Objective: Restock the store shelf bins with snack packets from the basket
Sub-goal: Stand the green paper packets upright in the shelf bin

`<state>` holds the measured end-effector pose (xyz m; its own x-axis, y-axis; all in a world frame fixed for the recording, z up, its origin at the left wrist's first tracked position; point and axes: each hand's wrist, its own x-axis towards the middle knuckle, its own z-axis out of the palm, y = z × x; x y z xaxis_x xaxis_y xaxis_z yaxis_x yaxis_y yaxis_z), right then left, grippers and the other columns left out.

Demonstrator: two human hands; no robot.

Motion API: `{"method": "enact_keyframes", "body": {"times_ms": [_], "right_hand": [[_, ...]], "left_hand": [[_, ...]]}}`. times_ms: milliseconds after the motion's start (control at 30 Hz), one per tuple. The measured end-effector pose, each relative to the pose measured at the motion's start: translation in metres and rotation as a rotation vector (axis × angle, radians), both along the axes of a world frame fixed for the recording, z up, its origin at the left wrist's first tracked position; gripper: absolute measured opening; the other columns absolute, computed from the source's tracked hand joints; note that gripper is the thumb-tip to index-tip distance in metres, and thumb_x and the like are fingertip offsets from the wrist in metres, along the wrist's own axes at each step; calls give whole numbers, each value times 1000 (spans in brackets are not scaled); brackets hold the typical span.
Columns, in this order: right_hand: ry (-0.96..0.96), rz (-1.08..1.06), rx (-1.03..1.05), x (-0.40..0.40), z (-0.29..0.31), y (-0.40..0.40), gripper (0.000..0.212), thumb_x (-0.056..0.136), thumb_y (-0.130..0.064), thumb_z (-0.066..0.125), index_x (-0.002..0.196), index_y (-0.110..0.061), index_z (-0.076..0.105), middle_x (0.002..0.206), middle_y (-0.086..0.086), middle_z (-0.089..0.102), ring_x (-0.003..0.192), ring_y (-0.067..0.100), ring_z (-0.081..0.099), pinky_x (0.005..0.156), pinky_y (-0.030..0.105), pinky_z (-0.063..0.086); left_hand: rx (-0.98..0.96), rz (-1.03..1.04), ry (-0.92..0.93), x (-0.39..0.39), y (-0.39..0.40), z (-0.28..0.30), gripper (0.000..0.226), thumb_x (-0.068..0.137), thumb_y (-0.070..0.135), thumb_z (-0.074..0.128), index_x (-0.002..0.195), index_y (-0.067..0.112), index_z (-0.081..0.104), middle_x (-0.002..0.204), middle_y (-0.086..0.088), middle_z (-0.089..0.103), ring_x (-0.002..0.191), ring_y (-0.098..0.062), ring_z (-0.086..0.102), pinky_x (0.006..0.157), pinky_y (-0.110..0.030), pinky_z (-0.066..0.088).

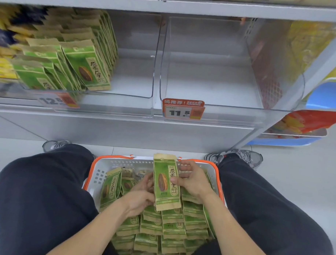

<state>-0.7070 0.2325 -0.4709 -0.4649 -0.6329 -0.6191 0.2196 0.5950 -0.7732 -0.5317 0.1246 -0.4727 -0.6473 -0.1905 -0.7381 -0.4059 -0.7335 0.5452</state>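
A person crouches over an orange-rimmed basket (90, 174) full of green sunflower seed packets (171, 228). The right hand (193, 180) pinches one upright packet (166, 181) above the basket; the left hand (142, 193) curls against its other edge. Above, one clear shelf bin (127, 72) is partly stocked with matching packets, beside another bin (209, 77).

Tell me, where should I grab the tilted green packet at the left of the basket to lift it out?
Pinch the tan top edge of the tilted packet, coming straight down from above. It stands nearly upright against the basket wall with its top sticking up free, while its bottom is buried among other packets.
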Motion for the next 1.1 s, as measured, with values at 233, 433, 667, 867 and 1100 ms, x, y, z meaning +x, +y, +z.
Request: {"method": "enact_keyframes", "body": {"times_ms": [233,433,667,867,1100], "right_hand": [[-140,208,-17,7,28,-27,53,83,-9,79,129,-14,54,112,2,72,101,21,71,91,51,57],[67,260,-173,18,67,-59,43,85,-13,77,121,-22,56,114,1,67,104,21,67,90,47,57],[119,183,-408,35,120,-85,39,85,-12,78,116,-20,56,110,-1,67,98,16,68,84,39,60],[96,163,-516,42,131,-106,38,79,-17,84,111,-16,64,106,5,71,100,26,67,81,35,60],[387,207,-647,44,173,-149,30,88,-17,75,114,-21,59,112,-7,68,100,4,65,89,20,52]], "left_hand": [[40,147,166,20,-16,36,96,58,-18,46,143,25,45,145,-24,46,131,-49,45,107,-67,35],[-323,173,125,23,-33,85,66,79,22,71,139,18,44,128,-20,63,116,-43,61,93,-58,52],[-754,140,103,24,-71,143,83,60,33,89,131,26,48,117,-11,71,109,-30,68,95,-54,53],[-775,97,185,31,-100,169,57,85,11,74,133,21,45,119,-4,70,112,-24,67,91,-40,57],[-827,77,353,25,-152,205,56,87,12,69,136,20,44,125,-2,67,118,-18,63,92,-35,55]]}}
